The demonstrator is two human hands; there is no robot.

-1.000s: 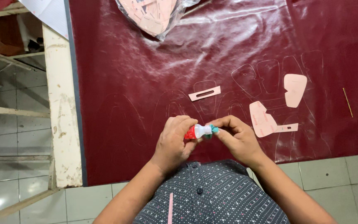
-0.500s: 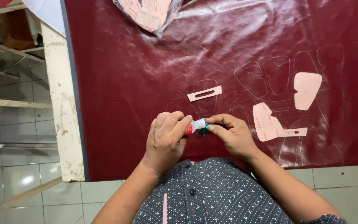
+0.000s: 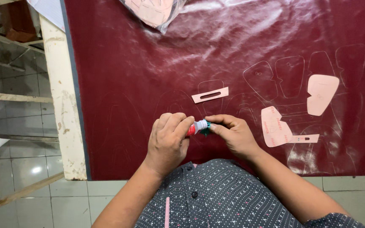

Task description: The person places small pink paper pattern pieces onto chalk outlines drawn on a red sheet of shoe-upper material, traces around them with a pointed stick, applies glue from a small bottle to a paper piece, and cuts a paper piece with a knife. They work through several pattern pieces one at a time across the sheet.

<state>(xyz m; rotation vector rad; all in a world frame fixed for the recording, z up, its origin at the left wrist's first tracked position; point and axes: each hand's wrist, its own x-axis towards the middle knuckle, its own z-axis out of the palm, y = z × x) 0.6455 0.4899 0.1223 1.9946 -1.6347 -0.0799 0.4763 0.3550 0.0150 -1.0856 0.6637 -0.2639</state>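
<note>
1. Dark red leather [image 3: 148,76] covers the worktable, and faint pattern outlines are traced on it; grey floor tiles show below the table edge.
2. Both hands meet near the front edge of the leather, just in front of the person's dotted shirt [image 3: 224,198].
3. The left hand [image 3: 167,141] is closed around the body of a small tube [image 3: 196,127], which is white with a red part; most of the tube is hidden inside the fist.
4. The right hand [image 3: 233,133] pinches the green cap [image 3: 205,128] at the tube's end with thumb and fingertips; the other fingers are curled under.
5. I judge that the step in hand is twisting the cap, but from this view I cannot tell if it is being opened or closed, because the fingers cover the joint.
6. The tube is held a little above the leather, not lying on it, as far as I can see.
7. Several pink templates lie apart from the hands: a slotted strip [image 3: 210,94] beyond them, a notched piece [image 3: 275,126] with a thin strip [image 3: 305,138] to the right, and a rounded piece [image 3: 321,93] farther right.
8. A clear bag [image 3: 157,12] with more pink pieces lies at the far edge.
9. The next move calls for a steady left grip without squeezing, while the right fingers turn the cap.
</note>
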